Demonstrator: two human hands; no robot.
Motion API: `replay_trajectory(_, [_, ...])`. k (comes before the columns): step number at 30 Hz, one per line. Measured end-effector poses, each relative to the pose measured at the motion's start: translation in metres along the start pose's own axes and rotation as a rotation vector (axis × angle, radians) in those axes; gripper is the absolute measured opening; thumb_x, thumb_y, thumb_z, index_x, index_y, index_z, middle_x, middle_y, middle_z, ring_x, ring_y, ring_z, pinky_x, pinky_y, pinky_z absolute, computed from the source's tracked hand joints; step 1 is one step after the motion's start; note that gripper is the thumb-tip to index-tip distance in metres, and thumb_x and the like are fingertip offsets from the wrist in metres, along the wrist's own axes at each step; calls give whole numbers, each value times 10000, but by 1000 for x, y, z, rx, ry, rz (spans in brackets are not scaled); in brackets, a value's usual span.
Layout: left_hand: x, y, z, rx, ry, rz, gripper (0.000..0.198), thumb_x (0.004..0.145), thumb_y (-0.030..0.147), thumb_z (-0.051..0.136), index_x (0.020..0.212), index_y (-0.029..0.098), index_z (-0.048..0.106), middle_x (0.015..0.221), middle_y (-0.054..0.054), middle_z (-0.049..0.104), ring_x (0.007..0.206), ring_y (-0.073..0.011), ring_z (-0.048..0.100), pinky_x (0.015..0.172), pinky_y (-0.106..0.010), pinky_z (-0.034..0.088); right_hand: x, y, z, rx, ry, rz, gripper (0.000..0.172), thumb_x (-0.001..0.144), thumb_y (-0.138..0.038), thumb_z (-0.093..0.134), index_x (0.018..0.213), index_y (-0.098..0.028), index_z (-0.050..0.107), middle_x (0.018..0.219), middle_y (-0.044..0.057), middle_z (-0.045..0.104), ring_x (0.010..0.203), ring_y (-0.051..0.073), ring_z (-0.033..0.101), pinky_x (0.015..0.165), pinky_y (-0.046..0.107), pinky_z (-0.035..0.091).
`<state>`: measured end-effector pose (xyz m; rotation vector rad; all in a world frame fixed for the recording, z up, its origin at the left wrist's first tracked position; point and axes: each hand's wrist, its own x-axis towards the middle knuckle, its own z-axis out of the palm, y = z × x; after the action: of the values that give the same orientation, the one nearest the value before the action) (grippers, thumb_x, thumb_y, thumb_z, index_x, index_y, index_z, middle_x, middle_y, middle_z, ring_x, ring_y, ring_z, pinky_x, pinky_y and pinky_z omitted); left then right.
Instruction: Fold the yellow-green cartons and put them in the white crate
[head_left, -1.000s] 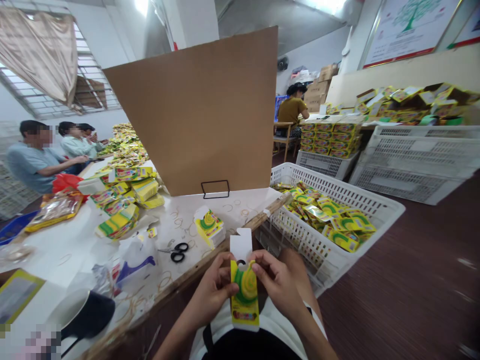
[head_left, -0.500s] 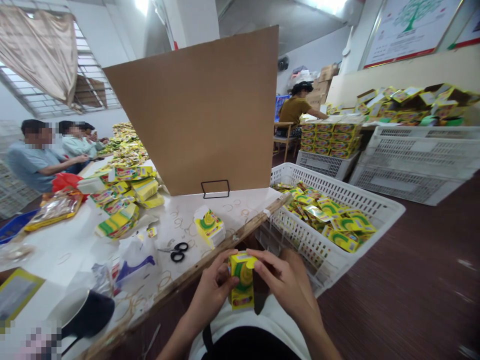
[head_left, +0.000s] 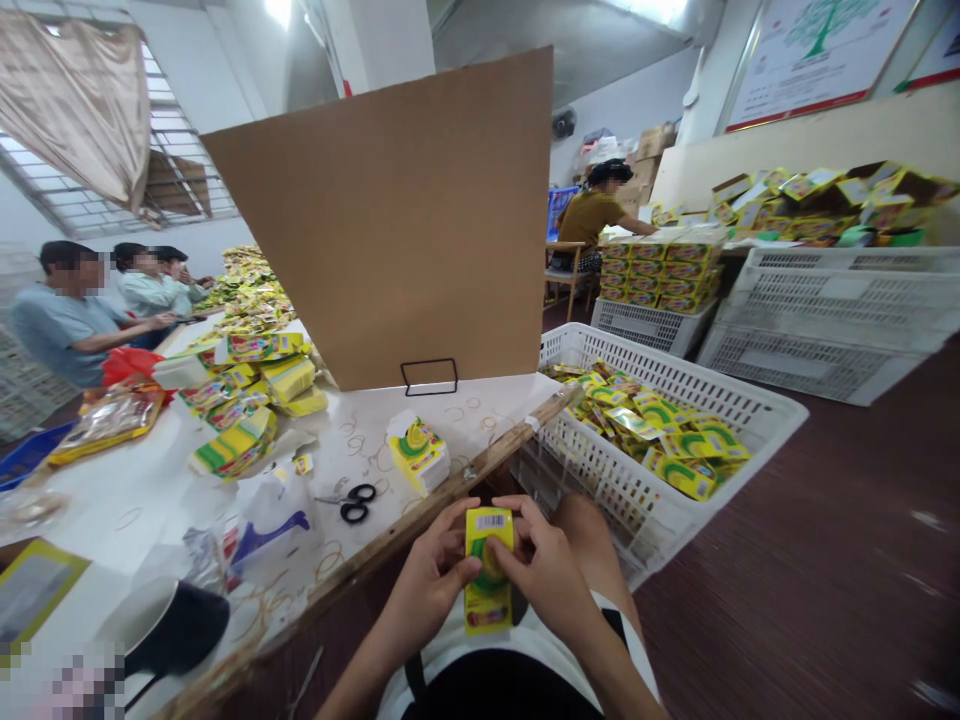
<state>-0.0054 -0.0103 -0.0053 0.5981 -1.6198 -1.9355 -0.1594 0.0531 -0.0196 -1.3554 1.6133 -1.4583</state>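
Observation:
Over my lap, a small yellow and green box (head_left: 489, 605) is held between both hands, its barcode end tilted up toward me. My left hand (head_left: 433, 567) grips the left side, with the thumb on the front face. My right hand (head_left: 541, 560) is closed on the right side, its thumb pressing the front below the barcode. The fingers behind the box are partly hidden. On the table beyond lie a stack of flat yellow cartons (head_left: 418, 452) and black-handled scissors (head_left: 357, 503).
To the right, a white crate (head_left: 780, 415) holds many yellow boxes. A large cardboard sheet (head_left: 390, 230) stands on the table (head_left: 360, 415). Folded cartons (head_left: 240, 440), a dark mug (head_left: 184, 625) and loose rubber bands are on the left. Co-workers sit further back.
The box has tipped so its barcode end now faces me. My right hand has moved from the top flap onto the box's front, and the flap no longer stands out.

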Motion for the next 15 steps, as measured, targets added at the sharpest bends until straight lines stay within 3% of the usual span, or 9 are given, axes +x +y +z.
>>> replay_trajectory(3, [2, 4, -1, -4, -9, -8, 560, 776, 238, 662, 1284, 195, 430, 958, -104, 718, 862, -248, 680, 760, -343, 503, 1, -1, -7, -30, 38, -56, 260, 819, -272, 567, 1053, -207, 659, 608, -21, 602, 537, 143, 533, 516, 242, 401])
replay_trajectory(7, [5, 1, 0, 42, 14, -13, 574, 760, 233, 672, 1288, 188, 452, 953, -97, 726, 858, -250, 680, 762, -344, 505, 3, 0, -7, 70, 84, -72, 268, 824, -301, 581, 1066, -266, 692, 1002, 57, 705, 899, 234, 638, 768, 344, 499])
replay_trajectory(9, [7, -2, 2, 79, 25, -1, 580, 774, 235, 651, 1311, 193, 435, 996, -106, 720, 889, -262, 677, 774, -361, 513, 3, 3, -5, 158, 76, -12, 287, 795, -315, 619, 1070, -271, 687, 1047, 57, 705, 901, 245, 652, 760, 359, 521])
replay_trajectory(11, [11, -3, 1, 182, 46, 50, 558, 808, 234, 605, 1332, 205, 418, 1093, -121, 691, 992, -277, 650, 836, -394, 507, 4, 8, -6, 240, 98, 70, 282, 767, -340, 652, 1027, -237, 694, 937, 60, 725, 759, 227, 671, 641, 329, 538])
replay_trajectory(13, [19, -1, -6, 419, 132, 154, 498, 822, 226, 575, 1307, 216, 462, 1230, -125, 622, 1157, -287, 557, 972, -438, 433, 8, 12, -14, 355, 274, 134, 323, 742, -366, 678, 1023, -208, 657, 796, 36, 716, 623, 192, 656, 543, 293, 525])
replay_trajectory(15, [30, 3, -22, 732, 298, 263, 467, 812, 223, 576, 1273, 214, 506, 1348, -106, 528, 1289, -283, 423, 1088, -453, 301, 13, 16, -26, 514, 556, 133, 447, 713, -371, 710, 1109, -218, 567, 839, 23, 708, 684, 184, 671, 606, 294, 542])
